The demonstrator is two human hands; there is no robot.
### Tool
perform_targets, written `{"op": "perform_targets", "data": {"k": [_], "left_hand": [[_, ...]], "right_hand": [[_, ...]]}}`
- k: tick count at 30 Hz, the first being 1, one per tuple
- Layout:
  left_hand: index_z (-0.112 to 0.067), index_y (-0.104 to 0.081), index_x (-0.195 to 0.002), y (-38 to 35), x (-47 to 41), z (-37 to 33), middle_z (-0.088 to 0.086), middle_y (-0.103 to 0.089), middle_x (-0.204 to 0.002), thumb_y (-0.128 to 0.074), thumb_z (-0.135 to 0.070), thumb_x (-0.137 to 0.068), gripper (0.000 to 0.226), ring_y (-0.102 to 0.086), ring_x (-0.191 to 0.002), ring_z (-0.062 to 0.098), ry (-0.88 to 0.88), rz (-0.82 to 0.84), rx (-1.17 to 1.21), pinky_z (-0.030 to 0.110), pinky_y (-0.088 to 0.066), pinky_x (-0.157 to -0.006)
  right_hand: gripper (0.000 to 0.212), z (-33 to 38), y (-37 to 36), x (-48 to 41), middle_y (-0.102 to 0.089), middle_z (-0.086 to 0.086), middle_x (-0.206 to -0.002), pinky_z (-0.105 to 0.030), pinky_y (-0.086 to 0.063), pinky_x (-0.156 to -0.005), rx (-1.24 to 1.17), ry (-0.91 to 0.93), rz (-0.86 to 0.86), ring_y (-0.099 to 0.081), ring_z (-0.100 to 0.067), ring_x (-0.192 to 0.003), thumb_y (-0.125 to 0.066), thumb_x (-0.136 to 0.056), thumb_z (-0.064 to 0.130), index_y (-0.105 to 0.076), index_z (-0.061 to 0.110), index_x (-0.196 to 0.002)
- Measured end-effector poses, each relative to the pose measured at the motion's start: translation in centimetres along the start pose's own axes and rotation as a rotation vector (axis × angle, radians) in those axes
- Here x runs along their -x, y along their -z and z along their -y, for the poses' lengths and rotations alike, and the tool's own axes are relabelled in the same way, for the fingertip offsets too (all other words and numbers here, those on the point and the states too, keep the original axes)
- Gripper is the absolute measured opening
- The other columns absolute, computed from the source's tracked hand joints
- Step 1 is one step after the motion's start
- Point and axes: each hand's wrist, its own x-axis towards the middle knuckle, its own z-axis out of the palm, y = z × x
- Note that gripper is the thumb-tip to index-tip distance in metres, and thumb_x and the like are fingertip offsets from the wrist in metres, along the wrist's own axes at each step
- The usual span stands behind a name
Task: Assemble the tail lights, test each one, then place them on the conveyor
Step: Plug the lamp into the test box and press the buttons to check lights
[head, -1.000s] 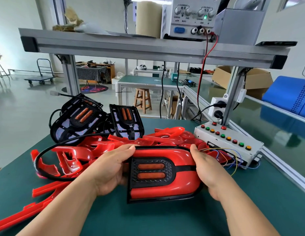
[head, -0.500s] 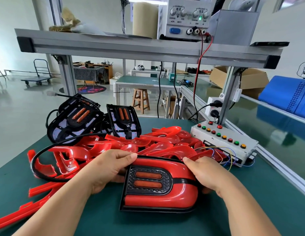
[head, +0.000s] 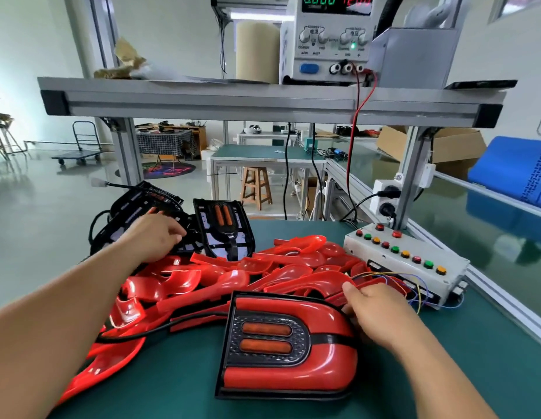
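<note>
Your right hand [head: 381,316] grips the rounded end of the glossy red tail light [head: 287,352], steadying it flat on the green worktop [head: 178,382]; your left hand [head: 155,237] touches the black latticed housings [head: 142,199], likely for the next, grip unclear

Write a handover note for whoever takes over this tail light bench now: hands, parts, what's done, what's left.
Left hand reaches onto the black plastic backing housings at the back; blur hides its grip.
Right hand grips the rounded end of the red-and-black tail light, lying flat on the green mat.
Loose red plastic lens covers are piled between.
Done: one light looks assembled. Left: test it at the white button box, move it to the green conveyor belt, build the rest.
</note>
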Motion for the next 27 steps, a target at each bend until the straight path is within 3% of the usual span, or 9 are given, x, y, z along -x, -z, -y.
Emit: {"op": "perform_targets", "data": {"k": [3,6,10,12,14,18,20,23,27], "left_hand": [[-0.021,-0.066,-0.122,-2.1,-1.0,-0.2,-0.003,-0.064,-0.127,-0.054,-0.024,-0.097,0.028,-0.054,-0.122,0.018,-0.065,0.101,-0.112,0.024,-0.038,-0.099],[-0.022,-0.069,-0.118,-3.0,-1.5,-0.5,0.000,-0.068,-0.119,-0.056,-0.025,-0.095,0.027,-0.059,-0.114,0.021,-0.101,0.135,-0.186,0.028,-0.045,-0.095],[-0.020,-0.075,-0.108,-3.3,-1.5,-0.3,0.001,-0.071,-0.110,-0.060,-0.019,-0.091,0.023,-0.062,-0.107,0.021,-0.121,0.105,-0.187,0.029,-0.048,-0.092],[-0.021,-0.075,-0.106,-3.2,-1.4,0.0,-0.001,-0.072,-0.108,-0.062,-0.018,-0.091,0.021,-0.062,-0.108,0.020,-0.120,0.068,-0.164,0.028,-0.047,-0.092],[-0.021,-0.074,-0.104,-2.8,-1.5,0.4,0.000,-0.071,-0.106,-0.061,-0.018,-0.091,0.019,-0.062,-0.105,0.020,-0.104,0.059,-0.183,0.027,-0.046,-0.091],[-0.021,-0.071,-0.101,-0.7,-1.7,1.2,0.005,-0.070,-0.105,-0.057,-0.016,-0.090,0.018,-0.061,-0.103,0.025,-0.066,0.005,-0.238,0.032,-0.048,-0.089],[-0.018,-0.069,-0.106,1.0,-1.8,1.3,0.011,-0.068,-0.110,-0.054,-0.015,-0.092,0.021,-0.059,-0.103,0.030,-0.045,-0.044,-0.215,0.033,-0.048,-0.085],[-0.014,-0.064,-0.120,4.0,-1.3,0.9,0.018,-0.065,-0.118,-0.052,-0.025,-0.097,0.028,-0.058,-0.106,0.036,-0.070,-0.153,-0.106,0.036,-0.044,-0.087],[-0.031,-0.047,-0.130,7.8,0.9,-2.2,0.012,-0.065,-0.099,-0.042,-0.047,-0.098,0.036,-0.061,-0.081,0.028,-0.129,-0.272,0.024,0.028,-0.043,-0.068]], "right_hand": [[0.045,-0.3,0.9,0.0,-0.066,-0.010,-0.060,-0.041,-0.054,-0.066,-0.170,0.045,-0.243,-0.063,-0.029,-0.063,-0.055,-0.094,0.038,-0.070,0.005,-0.067],[0.036,0.2,2.1,-0.3,-0.061,0.004,-0.053,-0.025,-0.038,-0.052,-0.047,0.105,-0.412,-0.056,-0.008,-0.056,-0.058,-0.091,0.034,-0.066,0.016,-0.060],[0.031,0.9,2.6,-2.7,-0.061,0.002,-0.064,-0.026,-0.038,-0.054,0.293,0.128,-0.353,-0.056,-0.018,-0.064,-0.052,-0.093,0.020,-0.065,0.017,-0.064],[0.025,0.9,2.1,-3.6,-0.054,0.004,-0.070,-0.031,-0.039,-0.066,0.503,0.056,-0.282,-0.052,-0.021,-0.073,-0.050,-0.089,0.018,-0.053,0.020,-0.064],[0.016,0.7,1.5,-4.2,-0.057,0.003,-0.083,-0.039,-0.035,-0.079,0.603,-0.017,-0.227,-0.052,-0.022,-0.086,-0.049,-0.087,0.018,-0.056,0.026,-0.076],[0.027,-0.1,0.7,-5.3,-0.065,0.004,-0.101,-0.042,-0.033,-0.087,0.699,-0.031,-0.155,-0.049,-0.023,-0.097,-0.047,-0.088,0.020,-0.070,0.033,-0.094],[0.025,-0.3,0.8,-5.7,-0.066,0.002,-0.094,-0.034,-0.036,-0.077,0.671,0.004,-0.159,-0.052,-0.023,-0.096,-0.047,-0.088,0.021,-0.071,0.026,-0.089],[0.019,0.0,1.0,-5.5,-0.049,0.003,-0.072,-0.027,-0.016,-0.056,0.681,0.006,-0.231,-0.043,-0.020,-0.082,-0.049,-0.090,0.026,-0.062,0.020,-0.077],[0.018,-0.2,1.3,-5.1,-0.055,-0.002,-0.093,-0.041,-0.034,-0.082,0.638,0.019,-0.374,-0.053,-0.024,-0.090,-0.048,-0.094,0.031,-0.064,0.021,-0.097]]}}
